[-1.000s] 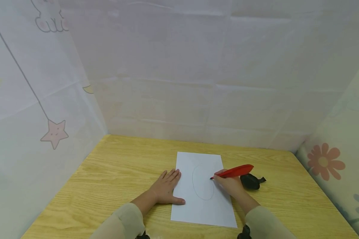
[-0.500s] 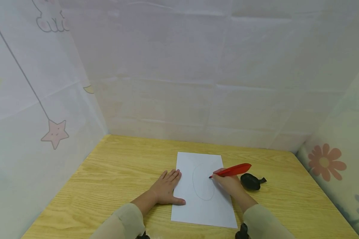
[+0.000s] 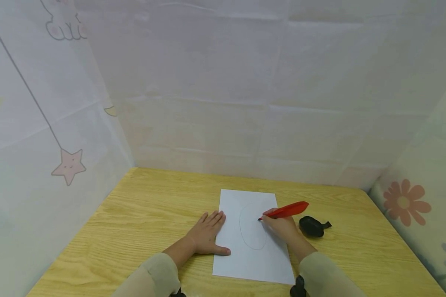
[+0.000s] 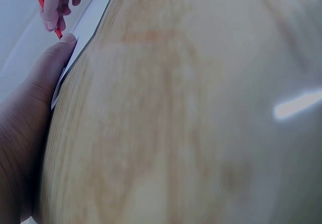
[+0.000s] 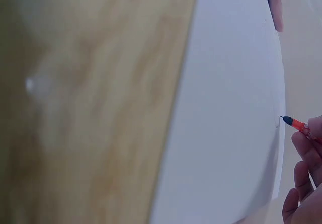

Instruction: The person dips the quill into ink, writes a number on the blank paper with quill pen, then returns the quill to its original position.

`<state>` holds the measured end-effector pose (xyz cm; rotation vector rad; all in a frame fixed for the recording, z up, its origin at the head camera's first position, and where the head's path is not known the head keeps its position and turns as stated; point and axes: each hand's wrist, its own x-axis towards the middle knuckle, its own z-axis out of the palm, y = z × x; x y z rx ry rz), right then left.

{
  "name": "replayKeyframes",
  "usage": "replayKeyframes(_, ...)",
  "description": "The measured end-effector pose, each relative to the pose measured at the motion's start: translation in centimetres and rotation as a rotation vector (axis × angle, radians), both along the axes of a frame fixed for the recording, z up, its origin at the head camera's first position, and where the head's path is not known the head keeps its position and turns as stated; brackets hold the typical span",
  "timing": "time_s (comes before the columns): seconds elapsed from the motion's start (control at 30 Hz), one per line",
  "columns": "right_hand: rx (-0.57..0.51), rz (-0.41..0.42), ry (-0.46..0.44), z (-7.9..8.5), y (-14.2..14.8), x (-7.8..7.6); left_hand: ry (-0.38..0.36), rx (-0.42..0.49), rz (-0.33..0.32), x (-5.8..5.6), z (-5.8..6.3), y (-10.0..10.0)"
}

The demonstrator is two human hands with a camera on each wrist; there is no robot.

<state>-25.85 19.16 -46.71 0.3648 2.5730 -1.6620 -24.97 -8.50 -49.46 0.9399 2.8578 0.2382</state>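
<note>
A white sheet of paper (image 3: 252, 266) lies on the wooden table, with a thin oval outline (image 3: 240, 225) drawn on it. My left hand (image 3: 206, 234) rests flat, fingers spread, over the sheet's left edge; the thumb lies on the paper. With its fingertips my right hand (image 3: 282, 227) pinches a red feather pen (image 3: 290, 209), the plume slanting up to the right. In the right wrist view the pen's dark tip (image 5: 287, 120) shows close over the paper, and the other fingers are curled below. The tip lies inside the oval in the head view.
A black rounded object with a short neck (image 3: 311, 226) lies on the table just right of my right hand. The wooden table (image 3: 163, 194) extends to both sides. Printed cloth (image 3: 215, 103) hangs behind it and along the sides.
My right hand and the feather pen have shifted slightly left and away from me. The pen tip has come further inside the oval. The left hand stays in place.
</note>
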Motion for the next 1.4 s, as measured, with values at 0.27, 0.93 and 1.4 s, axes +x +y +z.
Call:
replayKeyframes(0.27, 0.001, 0.0, -0.011, 0.1, -0.3, -0.3, 0.014, -0.027, -0.002, 0.0, 0.2, 0.1)
replayKeyframes(0.93, -0.052, -0.031, -0.046, 0.2, -1.4, -0.6, 0.006, -0.025, 0.008, -0.1, 0.0, 0.1)
replayKeyframes(1.4, -0.052, -0.005, -0.028, -0.2, -2.2, -1.2, 0.015, 0.012, -0.005, -0.2, -0.5, -0.1)
